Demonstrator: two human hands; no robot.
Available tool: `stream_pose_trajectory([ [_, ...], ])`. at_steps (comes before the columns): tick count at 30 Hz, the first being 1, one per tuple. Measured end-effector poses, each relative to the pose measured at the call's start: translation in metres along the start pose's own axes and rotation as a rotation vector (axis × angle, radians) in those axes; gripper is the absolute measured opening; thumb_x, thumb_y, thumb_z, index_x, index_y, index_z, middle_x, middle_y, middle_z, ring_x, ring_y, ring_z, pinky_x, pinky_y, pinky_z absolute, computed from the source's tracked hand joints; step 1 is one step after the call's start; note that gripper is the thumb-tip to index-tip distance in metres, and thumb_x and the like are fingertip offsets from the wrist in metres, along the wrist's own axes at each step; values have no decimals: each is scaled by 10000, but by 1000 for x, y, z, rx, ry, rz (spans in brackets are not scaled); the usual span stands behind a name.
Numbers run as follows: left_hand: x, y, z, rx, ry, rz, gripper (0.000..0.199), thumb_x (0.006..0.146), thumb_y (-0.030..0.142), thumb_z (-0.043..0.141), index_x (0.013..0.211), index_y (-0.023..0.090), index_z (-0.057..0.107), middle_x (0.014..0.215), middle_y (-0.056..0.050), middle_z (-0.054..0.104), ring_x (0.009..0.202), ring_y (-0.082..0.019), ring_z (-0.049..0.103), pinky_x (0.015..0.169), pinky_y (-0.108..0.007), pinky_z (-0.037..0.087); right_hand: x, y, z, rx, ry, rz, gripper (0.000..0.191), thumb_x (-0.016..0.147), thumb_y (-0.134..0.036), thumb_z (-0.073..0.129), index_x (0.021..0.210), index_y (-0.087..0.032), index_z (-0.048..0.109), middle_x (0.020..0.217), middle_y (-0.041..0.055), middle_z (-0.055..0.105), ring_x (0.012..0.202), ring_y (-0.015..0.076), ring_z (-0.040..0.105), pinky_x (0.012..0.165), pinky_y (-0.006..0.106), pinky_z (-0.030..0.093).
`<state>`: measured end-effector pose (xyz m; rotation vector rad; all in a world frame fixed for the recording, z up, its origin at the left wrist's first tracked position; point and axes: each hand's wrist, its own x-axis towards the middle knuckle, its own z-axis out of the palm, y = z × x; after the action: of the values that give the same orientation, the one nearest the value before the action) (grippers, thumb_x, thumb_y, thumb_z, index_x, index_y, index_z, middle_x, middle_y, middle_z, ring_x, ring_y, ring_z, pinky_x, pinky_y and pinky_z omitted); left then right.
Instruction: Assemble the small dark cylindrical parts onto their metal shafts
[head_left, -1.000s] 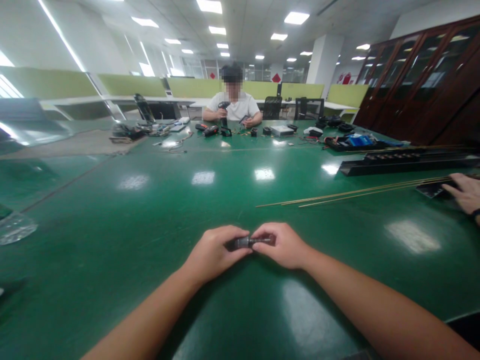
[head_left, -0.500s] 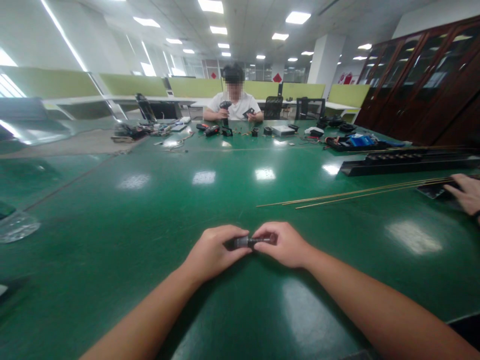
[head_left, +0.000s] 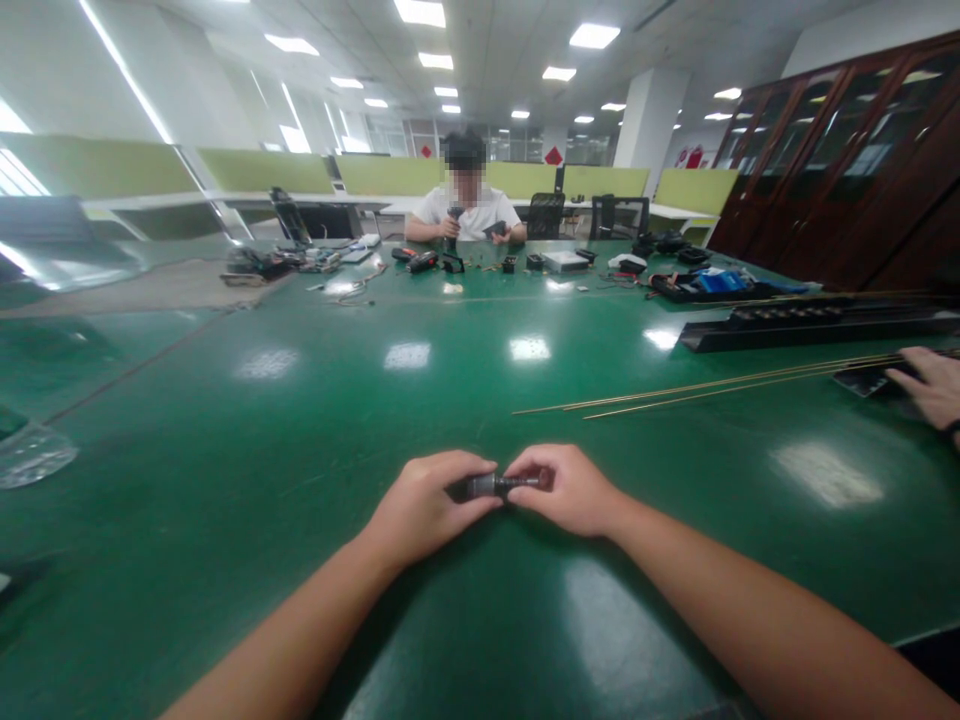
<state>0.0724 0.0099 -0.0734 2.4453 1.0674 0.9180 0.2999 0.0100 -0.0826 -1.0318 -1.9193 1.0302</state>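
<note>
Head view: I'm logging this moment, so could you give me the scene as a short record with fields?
left hand: grips the thicker end of a small dark cylindrical piece
right hand: fingers around its narrower end
surface: glossy green tabletop
right side: thin brass-coloured rods, long black channel
right edge: another person's hand
far side: seated person in a white shirt, holding a dark tool

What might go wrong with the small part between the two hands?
The dark cylindrical part could slip or roll, since it sits between the fingertips of the left hand and right hand. Those fingers cover both its ends, so a poor fit there might go unnoticed.
</note>
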Motion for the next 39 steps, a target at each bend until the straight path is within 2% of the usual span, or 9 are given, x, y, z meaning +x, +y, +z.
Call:
stream_pose_trajectory([
  [14, 0, 2, -2, 30, 12, 14, 252, 803, 310, 754, 1038, 249, 690, 978, 11, 721, 860, -128, 682, 799, -223, 529, 0, -1, 2, -28, 49, 27, 112, 732, -207, 750, 829, -152, 734, 717, 1, 671, 621, 115, 558, 571, 210, 404],
  [27, 0, 2, -3, 50, 21, 17, 247, 817, 333, 728, 1038, 226, 698, 984, -31, 722, 860, -165, 690, 800, -263, 551, 0, 1, 1, -25, 58, 56, 152, 742, -250, 749, 860, -155, 748, 722, 15, 691, 610, 120, 564, 565, 220, 410],
  [39, 1, 4, -5, 62, 36, -5, 234, 815, 324, 726, 1025, 224, 696, 967, -17, 722, 833, -150, 687, 775, -252, 544, 0, 0, 0, -14, 71, 72, 144, 752, -244, 731, 854, -143, 729, 704, 18, 671, 604, 122, 558, 564, 225, 417],
])
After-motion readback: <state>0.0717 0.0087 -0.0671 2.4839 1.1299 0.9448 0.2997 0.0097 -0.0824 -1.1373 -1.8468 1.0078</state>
